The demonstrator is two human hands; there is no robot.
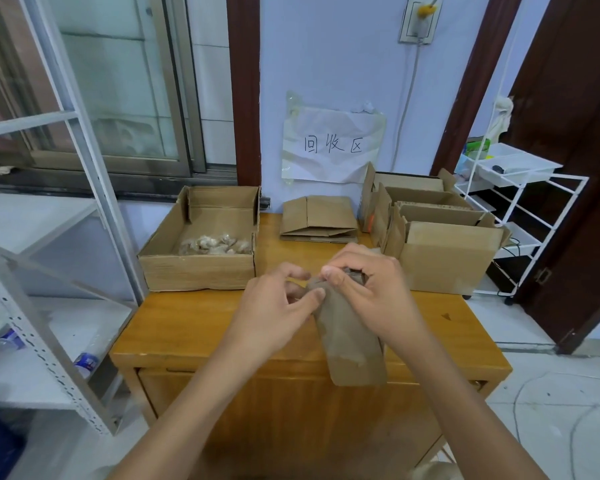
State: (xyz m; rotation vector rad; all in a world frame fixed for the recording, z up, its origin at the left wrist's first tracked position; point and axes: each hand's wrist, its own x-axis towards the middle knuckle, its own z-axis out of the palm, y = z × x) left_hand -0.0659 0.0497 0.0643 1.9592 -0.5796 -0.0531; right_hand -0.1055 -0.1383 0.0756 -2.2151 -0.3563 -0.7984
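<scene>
Wall sign (333,145) reads "回收区", handwritten. 1 flattened cardboard sleeve (350,348) is held above the front of the table (194,327), its lower end past the table's edge. Left hand (278,306) pinches its top end between thumb and curled fingers. Right hand (368,289) grips the same end, fingers curled round it. On the table: 1 open box (198,268) holding crumpled wads, left; 1 stack of folded cardboard (317,216), rear; 3 open boxes (444,261), right.

Cardboard box (198,271) of crumpled wads (215,244) at the far left corner of the table (181,327), flattened cartons (317,218) mid far edge, open boxes (444,261) at far right corner, wall sign (333,145) above.
</scene>
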